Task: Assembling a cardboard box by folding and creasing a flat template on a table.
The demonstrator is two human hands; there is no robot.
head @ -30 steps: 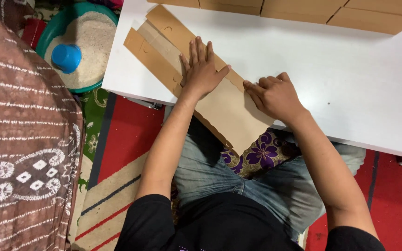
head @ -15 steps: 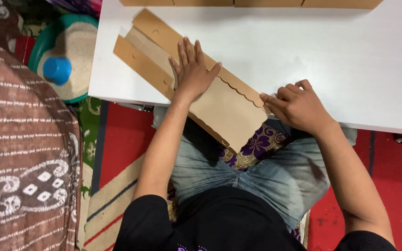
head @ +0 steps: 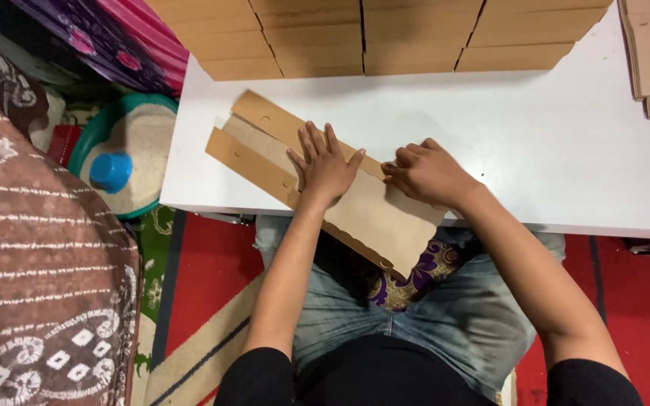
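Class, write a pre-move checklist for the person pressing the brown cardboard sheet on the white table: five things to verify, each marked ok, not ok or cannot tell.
1. Left hand flat on the cardboard sheet, fingers spread: ok.
2. Right hand on the sheet's right edge, fingers curled: ok.
3. Sheet fully supported by the white table: not ok, its near end hangs over the lap.
4. Fold fully creased under the hands: cannot tell.
5. Stacked cardboard at the table's far edge apart from the sheet: ok.

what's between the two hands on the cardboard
In the head view, only a narrow strip of the flat cardboard sheet shows between the left hand and right hand; nothing else lies there.
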